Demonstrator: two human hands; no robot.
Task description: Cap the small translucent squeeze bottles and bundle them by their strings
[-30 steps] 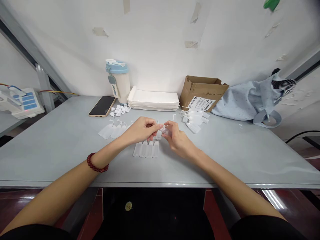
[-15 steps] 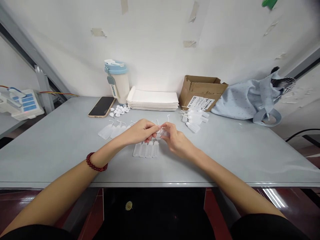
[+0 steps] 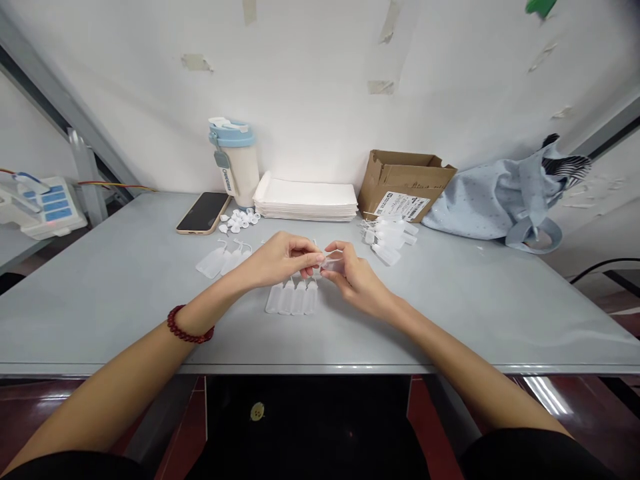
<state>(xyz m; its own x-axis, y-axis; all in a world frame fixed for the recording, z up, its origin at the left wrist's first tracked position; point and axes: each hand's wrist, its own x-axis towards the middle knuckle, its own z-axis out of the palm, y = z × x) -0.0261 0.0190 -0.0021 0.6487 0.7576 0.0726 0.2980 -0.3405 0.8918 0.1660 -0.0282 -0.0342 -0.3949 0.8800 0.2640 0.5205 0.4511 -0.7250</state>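
Both hands meet above the middle of the grey table (image 3: 125, 293). My left hand (image 3: 280, 260) pinches the tip of a small translucent plastic bottle (image 3: 331, 264). My right hand (image 3: 355, 277) grips the bottle's body from the other side. Just below the hands, a row of several similar small bottles (image 3: 293, 298) lies side by side on the table. More of them lie to the left (image 3: 220, 260), and another pile (image 3: 387, 237) sits to the right by a box. A cluster of small white caps (image 3: 240, 220) lies near the phone.
At the back stand a black phone (image 3: 203, 213), a blue-lidded tumbler (image 3: 236, 163), a stack of white sheets (image 3: 306, 200), an open cardboard box (image 3: 407, 183) and a light blue cloth bag (image 3: 505, 197). A white and blue device (image 3: 43, 207) sits far left.
The hands have stayed together on the small bottle, with only slight finger movement; the thin white strand that stuck up by the right hand now lies lower.
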